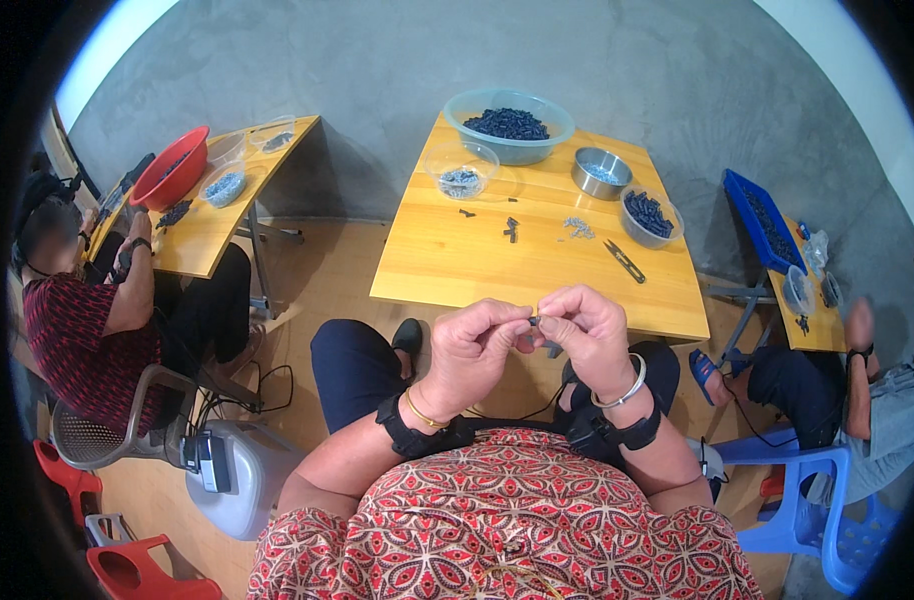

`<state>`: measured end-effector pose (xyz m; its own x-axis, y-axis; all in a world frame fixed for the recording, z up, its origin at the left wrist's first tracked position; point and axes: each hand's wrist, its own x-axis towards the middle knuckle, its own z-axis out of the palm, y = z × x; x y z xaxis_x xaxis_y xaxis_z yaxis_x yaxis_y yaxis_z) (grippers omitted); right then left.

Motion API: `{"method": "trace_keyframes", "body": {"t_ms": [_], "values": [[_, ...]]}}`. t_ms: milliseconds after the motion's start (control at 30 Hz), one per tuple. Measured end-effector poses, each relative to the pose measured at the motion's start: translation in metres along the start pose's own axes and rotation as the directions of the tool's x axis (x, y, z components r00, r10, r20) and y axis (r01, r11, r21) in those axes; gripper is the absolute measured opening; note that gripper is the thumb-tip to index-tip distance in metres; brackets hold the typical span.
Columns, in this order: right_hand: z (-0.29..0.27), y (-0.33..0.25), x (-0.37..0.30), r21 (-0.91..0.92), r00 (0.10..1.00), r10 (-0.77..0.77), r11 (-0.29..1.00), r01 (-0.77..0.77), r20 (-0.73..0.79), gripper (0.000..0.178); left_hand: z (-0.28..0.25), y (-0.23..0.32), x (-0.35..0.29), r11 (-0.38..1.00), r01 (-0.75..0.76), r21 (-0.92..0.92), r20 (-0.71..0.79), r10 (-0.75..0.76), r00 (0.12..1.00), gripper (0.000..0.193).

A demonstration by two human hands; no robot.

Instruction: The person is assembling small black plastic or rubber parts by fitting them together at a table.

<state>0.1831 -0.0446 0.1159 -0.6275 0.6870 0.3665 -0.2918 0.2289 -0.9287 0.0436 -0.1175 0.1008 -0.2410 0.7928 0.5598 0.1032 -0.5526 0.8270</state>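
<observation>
My left hand [474,350] and my right hand [589,335] meet in front of me, just off the near edge of the yellow table [457,270]. Between their pinched fingertips is a small dark plastic piece [533,321], gripped from both sides; its details are too small to make out. Beyond my hands, several loose dark pieces [511,232] lie on the tabletop. A small heap of light grey parts [578,228] is to their right, and a pair of dark snips or tweezers [625,262] lies near the right edge.
A large translucent basin [457,115] of dark pieces stands at the back. A clear bowl [477,160], a metal bowl [617,155] and a tub of dark pieces [649,215] share the table. People sit at side tables left and right; a blue stool [787,470] is at right.
</observation>
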Motion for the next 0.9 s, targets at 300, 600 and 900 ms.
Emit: {"method": "trace_keyframes", "body": {"t_ms": [300, 600, 900], "values": [[0.008, 0.003, -0.001, -0.069, 0.989, -0.12, 0.991, 0.115, -0.081, 0.004, 0.005, -0.004, 0.0, 0.997, 0.03, -0.075, 0.002, -0.03, 1.0, 0.01], [0.009, 0.006, -0.004, -0.082, 0.987, -0.122, 0.99, 0.113, -0.108, 0.007, 0.002, -0.009, -0.001, 0.93, 0.178, -0.321, -0.008, -0.191, 0.982, 0.012], [0.006, 0.009, -0.004, -0.346, 0.973, -0.206, 0.924, 0.16, -0.1, 0.006, 0.002, -0.015, -0.001, 0.918, 0.234, -0.321, -0.01, -0.25, 0.968, 0.014]]}}
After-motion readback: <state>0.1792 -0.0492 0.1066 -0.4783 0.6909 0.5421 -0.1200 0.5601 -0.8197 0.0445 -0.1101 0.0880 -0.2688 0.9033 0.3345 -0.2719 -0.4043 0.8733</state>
